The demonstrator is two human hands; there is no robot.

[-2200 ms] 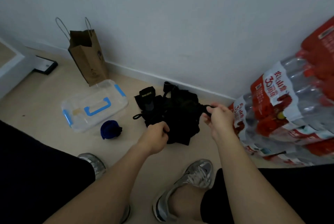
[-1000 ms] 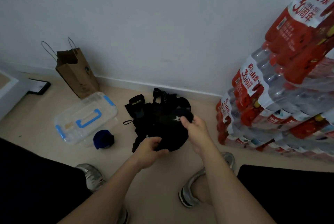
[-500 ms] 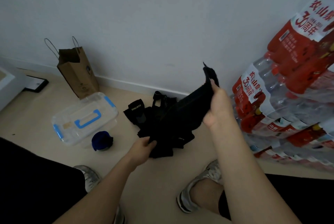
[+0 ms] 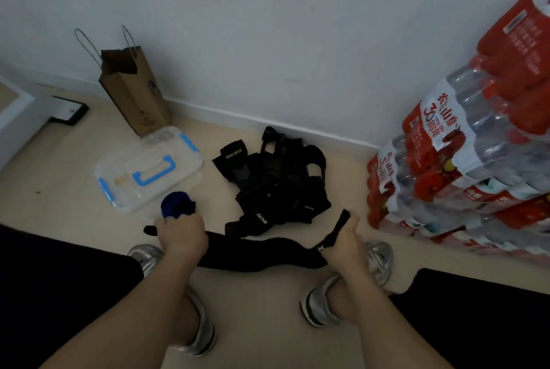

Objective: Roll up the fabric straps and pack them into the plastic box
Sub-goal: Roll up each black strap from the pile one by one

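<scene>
Strap [image 4: 262, 255] between left grip [image 4: 181, 237], right grip [image 4: 342, 243]

strap [image 4: 259, 255]: pulled off pile [image 4: 279, 184], now stretched low | left hand [image 4: 181, 237], right hand [image 4: 342, 246]: gripping ends

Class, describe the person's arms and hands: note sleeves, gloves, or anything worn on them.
The left hand and right hand are bare: no gloves, no ring showing. The left forearm and right forearm are also bare, with no sleeve, watch or bracelet in view.

left hand [image 4: 181, 237] and right hand [image 4: 342, 242] gripped ends of long black fabric strap [image 4: 262, 254] stretched between; closed clear blue-latched plastic box [image 4: 148, 169] left of black strap pile [image 4: 279, 184].
</scene>
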